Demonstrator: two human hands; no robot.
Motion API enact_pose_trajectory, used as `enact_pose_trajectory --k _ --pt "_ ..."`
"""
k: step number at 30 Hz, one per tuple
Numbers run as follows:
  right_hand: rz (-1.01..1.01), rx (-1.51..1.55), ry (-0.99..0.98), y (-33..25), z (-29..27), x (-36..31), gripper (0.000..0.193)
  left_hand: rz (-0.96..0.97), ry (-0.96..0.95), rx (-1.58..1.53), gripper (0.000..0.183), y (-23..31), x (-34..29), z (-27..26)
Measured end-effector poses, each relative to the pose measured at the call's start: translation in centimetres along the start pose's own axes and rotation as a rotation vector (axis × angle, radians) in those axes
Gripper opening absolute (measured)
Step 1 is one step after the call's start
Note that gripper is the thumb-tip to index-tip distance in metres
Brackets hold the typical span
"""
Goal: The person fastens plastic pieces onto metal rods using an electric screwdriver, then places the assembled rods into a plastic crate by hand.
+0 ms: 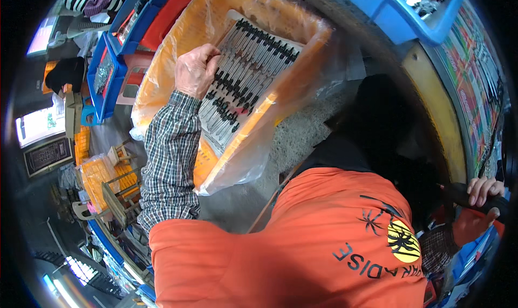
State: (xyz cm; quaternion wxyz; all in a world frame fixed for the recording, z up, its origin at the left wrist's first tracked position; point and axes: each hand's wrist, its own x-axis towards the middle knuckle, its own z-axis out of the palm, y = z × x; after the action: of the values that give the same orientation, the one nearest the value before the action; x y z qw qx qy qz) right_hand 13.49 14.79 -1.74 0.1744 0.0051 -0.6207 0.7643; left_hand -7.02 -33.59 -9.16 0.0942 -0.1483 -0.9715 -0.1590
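Observation:
My left hand (195, 71), in a checked sleeve, is over the left side of an orange plastic crate (259, 8) lined with clear plastic. Its fingers are curled and pressed together, and whatever they pinch is hidden. Beside them, slender silver rods with black fittings (245, 73) lie in several rows on a pale sheet (294, 44) inside the crate. At the far right edge, my right hand (470, 224) is partly in shadow. Its fingers wrap round a black, thick-bodied hand tool (463, 193) with a small reddish tip, its exact kind unclear.
A workbench with a yellowish edge (431, 103) and a colourful printed cover (464, 54) curves along the right, bearing metal parts. A blue bin (399, 16) of parts stands at its far end. Blue trays (112, 76), stools and a wooden chair (116, 200) lie left.

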Motion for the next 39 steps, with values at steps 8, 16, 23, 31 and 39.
enact_pose_trajectory --k 8,16,23,31,39 --pt "-0.072 0.080 0.041 -1.0 -1.4 -1.0 0.039 0.168 -0.011 -0.091 0.008 3.8 1.9 -1.6" --pt "-0.045 0.059 0.031 -1.3 -1.3 -0.7 0.037 -0.205 -0.211 0.228 0.012 -8.3 -2.8 3.2" --pt "0.026 -0.018 0.009 -1.6 -0.6 1.0 0.036 -0.564 -0.368 0.353 0.011 -17.2 -10.4 9.7" --pt "0.065 -0.074 0.025 -1.2 -0.7 1.6 0.036 -0.620 -0.331 0.438 0.019 -18.4 -12.7 13.5" --pt "0.093 -0.058 0.025 -0.6 0.3 1.8 0.036 -0.567 -0.259 0.454 0.020 -18.7 -13.4 14.4"
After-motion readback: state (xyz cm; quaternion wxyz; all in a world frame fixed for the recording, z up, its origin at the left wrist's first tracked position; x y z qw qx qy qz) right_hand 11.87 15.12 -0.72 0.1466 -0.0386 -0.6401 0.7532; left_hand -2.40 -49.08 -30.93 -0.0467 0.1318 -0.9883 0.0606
